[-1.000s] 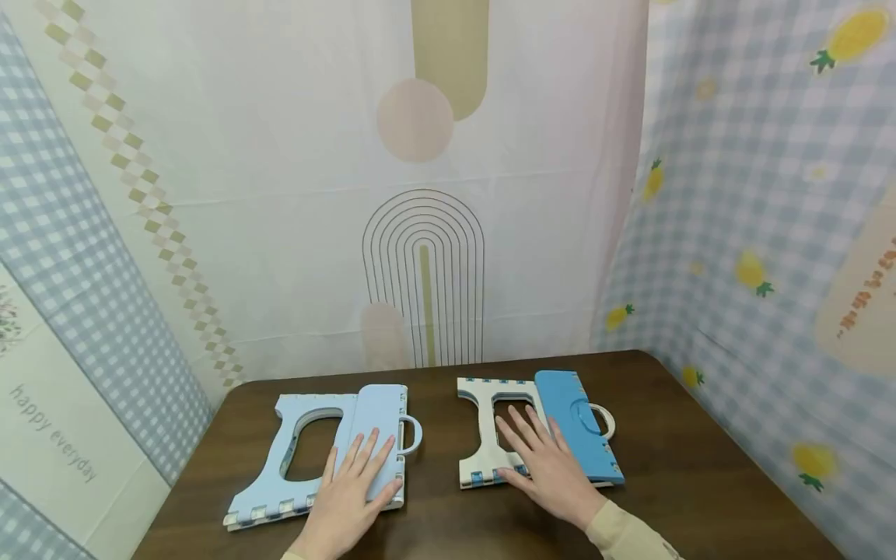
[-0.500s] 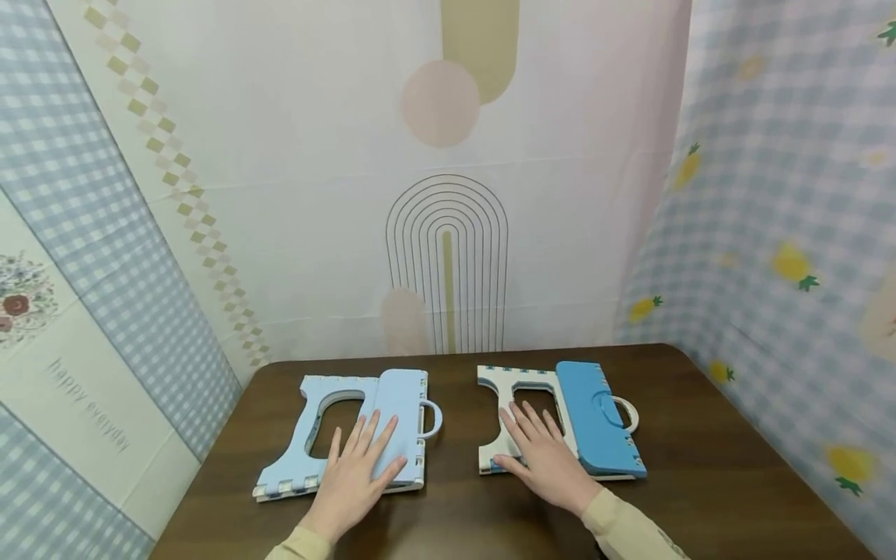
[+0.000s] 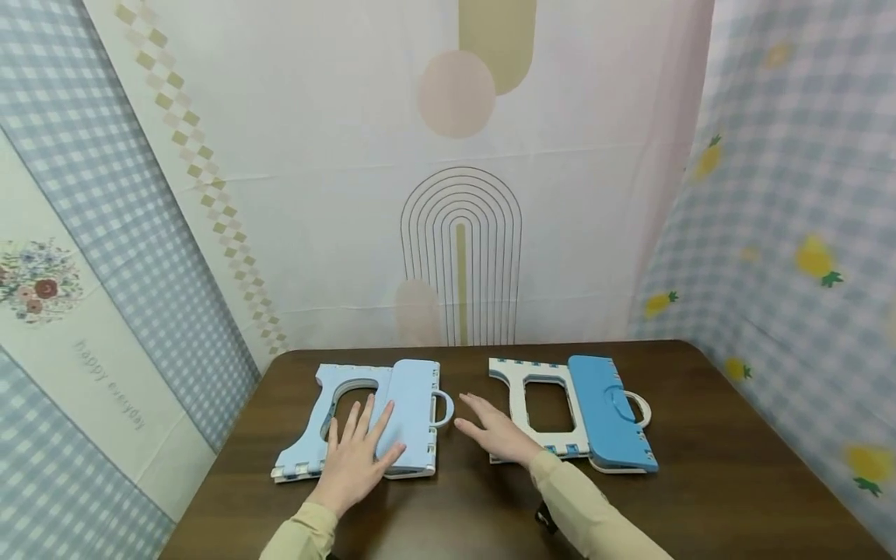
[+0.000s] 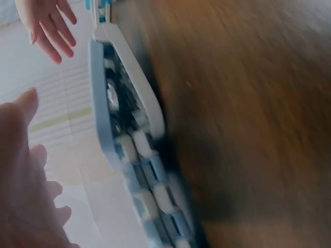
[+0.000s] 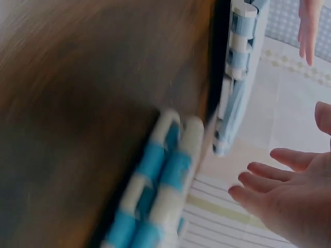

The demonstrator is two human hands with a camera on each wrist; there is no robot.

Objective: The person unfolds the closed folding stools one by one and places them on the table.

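Observation:
Two folded plastic step stools lie flat on the table. The light blue folding stool [image 3: 420, 397] is on the left, with a small loop handle on its right side. Over its front part is my left hand [image 3: 353, 463], palm down with spread, straight fingers; whether it touches the panel I cannot tell. The white and blue folding stool [image 3: 607, 420] lies to the right, with nothing on it. My right hand [image 3: 500, 432] is in the air at that stool's left front corner, fingers extended toward the gap between the stools. In the right wrist view, the right palm [image 5: 295, 201] holds nothing.
Both stools rest on a dark brown wooden table [image 3: 462, 498]. A patterned cloth [image 3: 336, 233] hangs behind it, with checked cloth [image 3: 742, 194] at the right side. A small black item [image 3: 544, 517] shows beneath the right sleeve.
My right hand has lifted off the white and blue stool and moved left toward the gap. The left hand stays over the light blue stool. The head view has shifted, sliding everything rightward and up.

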